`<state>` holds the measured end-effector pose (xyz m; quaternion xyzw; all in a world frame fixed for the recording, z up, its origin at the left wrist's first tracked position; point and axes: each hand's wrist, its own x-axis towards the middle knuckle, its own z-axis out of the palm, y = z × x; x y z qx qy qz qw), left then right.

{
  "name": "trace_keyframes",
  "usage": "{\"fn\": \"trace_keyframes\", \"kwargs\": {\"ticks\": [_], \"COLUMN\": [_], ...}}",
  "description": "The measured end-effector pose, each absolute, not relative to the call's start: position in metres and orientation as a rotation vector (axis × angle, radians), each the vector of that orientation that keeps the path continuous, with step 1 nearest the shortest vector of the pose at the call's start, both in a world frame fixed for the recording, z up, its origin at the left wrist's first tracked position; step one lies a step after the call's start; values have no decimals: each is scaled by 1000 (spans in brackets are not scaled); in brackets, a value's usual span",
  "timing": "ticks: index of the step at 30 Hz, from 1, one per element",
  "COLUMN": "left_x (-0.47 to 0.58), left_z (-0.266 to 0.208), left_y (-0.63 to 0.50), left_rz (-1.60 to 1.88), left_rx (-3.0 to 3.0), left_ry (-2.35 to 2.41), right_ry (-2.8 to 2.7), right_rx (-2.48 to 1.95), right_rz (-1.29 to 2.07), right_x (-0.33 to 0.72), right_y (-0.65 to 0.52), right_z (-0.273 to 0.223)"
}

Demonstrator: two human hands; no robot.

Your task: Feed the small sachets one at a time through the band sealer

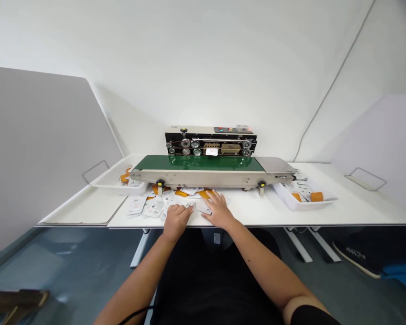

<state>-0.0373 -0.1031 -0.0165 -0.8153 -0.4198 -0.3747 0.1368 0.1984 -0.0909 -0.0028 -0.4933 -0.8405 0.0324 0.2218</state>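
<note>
Near the table's front edge, my left hand (177, 220) is closed, fingers curled and thumb pointing right. What it pinches, if anything, is too small to make out. Just to its right, my right hand (219, 210) lies palm down with its fingers apart, beside and partly over a small white printed packet (203, 207). A loose pile of white packets (154, 207) spreads to the left of my hands. Several orange packets (182, 193) lie behind my hands, partly under the front of the machine.
A band sealing machine (211, 142) with a green conveyor belt (203, 163) stands behind my hands; a white packet (211, 152) sits at its rollers. White trays stand left (113, 185) and right (299, 206), holding white and orange packets. A shoe (355, 259) shows at lower right.
</note>
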Motion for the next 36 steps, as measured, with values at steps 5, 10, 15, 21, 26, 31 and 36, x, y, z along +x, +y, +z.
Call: {"fn": "trace_keyframes", "kwargs": {"ticks": [5, 10, 15, 21, 26, 31, 36], "left_x": [-43, -44, -46, -49, -50, -50, -56], "left_z": [-20, -18, -15, -12, 0, 4, -4], "left_y": [-104, -106, -106, -108, -107, -100, -95], "left_rz": [-1134, -1217, -1357, -1573, -1551, -1677, -2190], "left_rx": [-2363, -2436, -2488, -2521, -2689, -2770, -2711], "left_ry": [-1332, -1387, -1458, -1616, -1685, -1779, -1859], "right_ry": [-2296, -2141, -1976, -1873, -1727, -1572, -1561], "right_rx": [-1002, -889, -766, -889, -985, -988, -935], "right_rz": [35, 180, 405, 497, 558, 707, 913], "right_x": [182, 177, 185, 187, 186, 187, 174], "right_y": [-94, -86, -86, -85, -87, -88, -95], "right_z": [3, 3, 2, -1, -5, -6, -2]}}
